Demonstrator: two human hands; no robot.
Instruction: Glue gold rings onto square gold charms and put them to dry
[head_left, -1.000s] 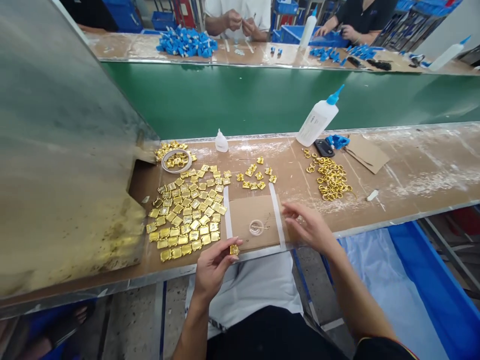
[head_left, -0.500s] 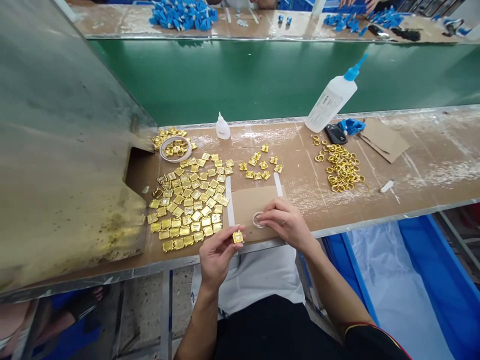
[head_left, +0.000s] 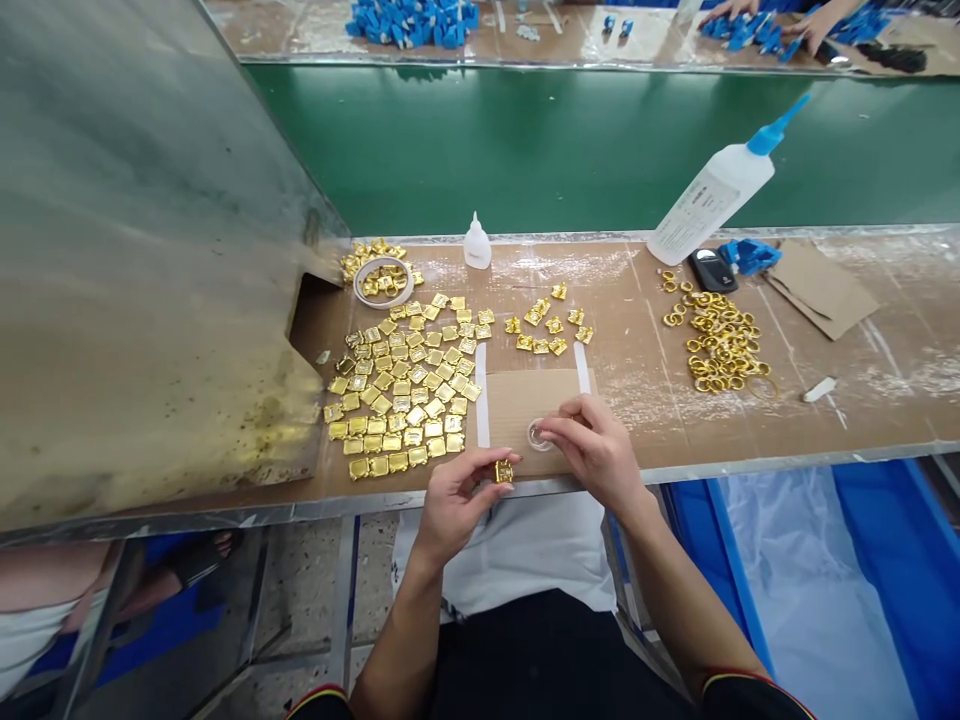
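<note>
Between the thumb and fingers of my left hand point(head_left: 457, 505) is a small gold square piece point(head_left: 504, 471), held just above the table's front edge. My right hand point(head_left: 596, 450) is closed in a pinch at a small clear round dish point(head_left: 538, 435); what the fingertips hold, if anything, is too small to make out. The dish stands on a cardboard pad point(head_left: 525, 395) with white tape strips along both sides. Left of the pad lie many gold rectangular plates point(head_left: 409, 375), roughly in rows. Several gold pieces point(head_left: 551, 325) sit behind the pad.
A tape roll point(head_left: 360, 285) rests on more gold pieces. Along the back stand a small dropper bottle point(head_left: 477, 245) and a large tilted bottle point(head_left: 709, 205). Gold rings point(head_left: 724, 345) are heaped at right near a black device point(head_left: 712, 271). A metal panel point(head_left: 165, 250) walls the left side.
The camera view has shifted, so the table appears farther right. My left hand has turned the gold piece to show another side. My right hand stays at the clear dish.
</note>
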